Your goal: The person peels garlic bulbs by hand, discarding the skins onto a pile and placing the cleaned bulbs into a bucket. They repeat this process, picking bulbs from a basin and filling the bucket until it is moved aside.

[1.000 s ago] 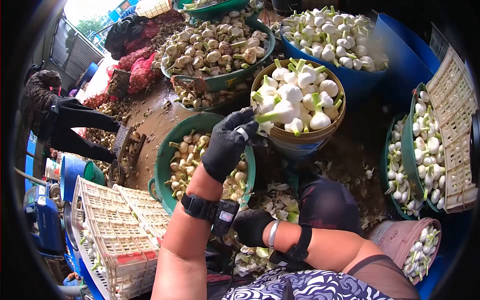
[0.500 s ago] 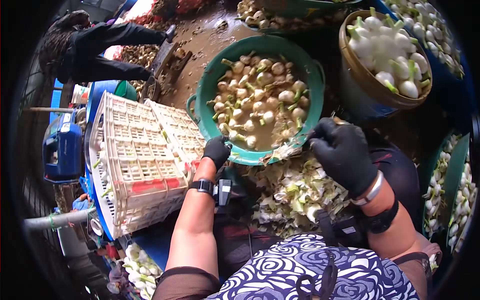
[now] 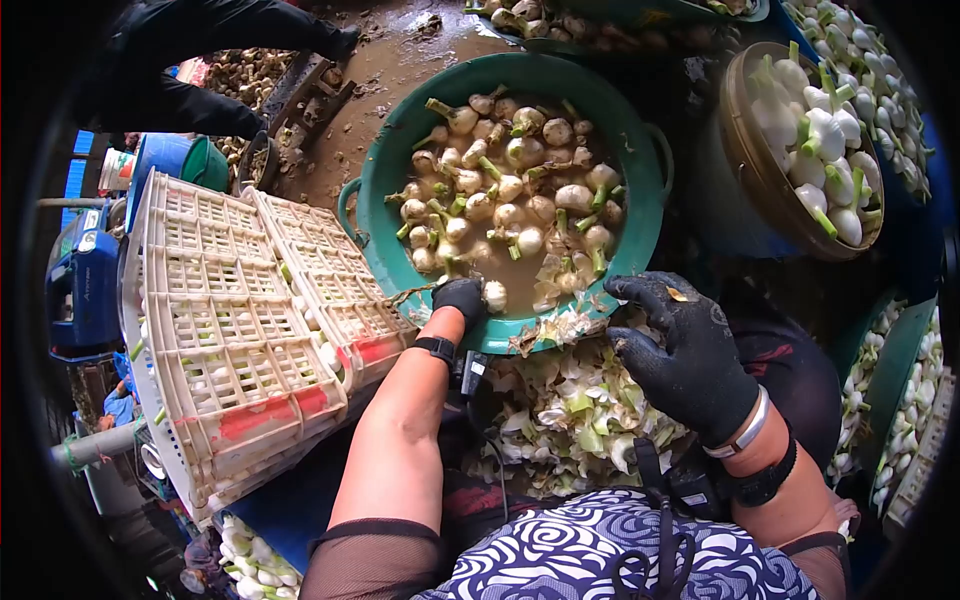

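Note:
Black gloves cover both my hands. At the near left rim of a green tub (image 3: 395, 180), my left hand (image 3: 459, 299) is closed round a garlic bulb (image 3: 495, 296); a thin brown stalk pokes out on the hand's left side. My right hand (image 3: 685, 350) is held right of the tub's near rim with thumb and fingers apart and nothing between them. A scrap of peel (image 3: 678, 294) sticks to that glove. Muddy water and several dirty garlic bulbs (image 3: 525, 152) with cut green stems fill the tub. Loose peelings (image 3: 570, 405) are heaped below, between my arms.
White plastic crates (image 3: 240, 320) stand at the left over more garlic. A brown-rimmed bucket (image 3: 735, 150) of peeled bulbs (image 3: 825, 135) is at the upper right. Further tubs of garlic (image 3: 880, 420) line the right side. Another person's dark-trousered legs (image 3: 200, 60) show at the upper left.
My left hand has shifted to the tub's near edge, and a bulb and stalk now show at it. My right hand's fingers have spread from a curled position. The view has shifted.

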`<state>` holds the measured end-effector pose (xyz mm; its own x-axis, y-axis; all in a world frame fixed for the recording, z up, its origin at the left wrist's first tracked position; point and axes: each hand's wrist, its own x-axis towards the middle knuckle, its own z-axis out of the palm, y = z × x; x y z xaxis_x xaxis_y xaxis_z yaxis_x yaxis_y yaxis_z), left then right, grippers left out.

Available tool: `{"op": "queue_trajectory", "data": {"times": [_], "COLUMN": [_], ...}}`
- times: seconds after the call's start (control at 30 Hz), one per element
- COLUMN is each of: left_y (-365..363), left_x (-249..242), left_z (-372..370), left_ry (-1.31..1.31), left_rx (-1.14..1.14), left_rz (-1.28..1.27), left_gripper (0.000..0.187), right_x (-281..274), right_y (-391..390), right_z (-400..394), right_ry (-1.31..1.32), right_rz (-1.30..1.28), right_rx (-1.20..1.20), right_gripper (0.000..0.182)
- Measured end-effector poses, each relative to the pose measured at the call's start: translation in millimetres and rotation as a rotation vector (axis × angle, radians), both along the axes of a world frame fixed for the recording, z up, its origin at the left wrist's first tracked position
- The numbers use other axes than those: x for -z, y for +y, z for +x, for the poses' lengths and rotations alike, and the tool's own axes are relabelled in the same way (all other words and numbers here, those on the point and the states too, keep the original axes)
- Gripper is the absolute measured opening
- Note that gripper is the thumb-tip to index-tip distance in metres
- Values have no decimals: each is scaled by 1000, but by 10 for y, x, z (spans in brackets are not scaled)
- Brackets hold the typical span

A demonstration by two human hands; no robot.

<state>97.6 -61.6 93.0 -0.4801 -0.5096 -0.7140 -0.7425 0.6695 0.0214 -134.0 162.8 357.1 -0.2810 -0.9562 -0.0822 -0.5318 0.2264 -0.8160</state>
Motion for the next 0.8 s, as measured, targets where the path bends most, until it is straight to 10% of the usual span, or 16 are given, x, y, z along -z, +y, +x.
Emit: {"op": "queue_trajectory", "data": {"times": [0.1,0.13,0.33,0.43,0.63,0.7,0.77,0.8], "left_y": [132,278,984,1119,1216,1157,1209,1226], "left_x": [-586,-1187,-2506,-2743,-2802,-2552,-2292,-2250], "left_z": [0,-109,-230,-189,9,162,195,140], "left_ry": [473,695,988,1202,1654,1110,826,977], "left_rx": [-399,-818,-811,-323,-1215,-896,12,-227], "left_rz": [131,538,710,212,933,549,-306,-95], "left_gripper": [26,27,22,19,21,25,27,29], "right_x": [82,88,418,276,123,24,57,77], "right_y": [-81,-75,-176,-120,-36,-18,-24,-28], "right_z": [100,167,485,465,269,190,233,258], "right_ry": [-76,-115,-766,-607,-1158,-1264,-1266,-1268], "right_rz": [20,36,-118,-259,-213,-177,-215,-255], "right_rx": [19,50,18,-68,58,77,71,77], "right_gripper": [46,52,62,55,49,49,51,53]}}
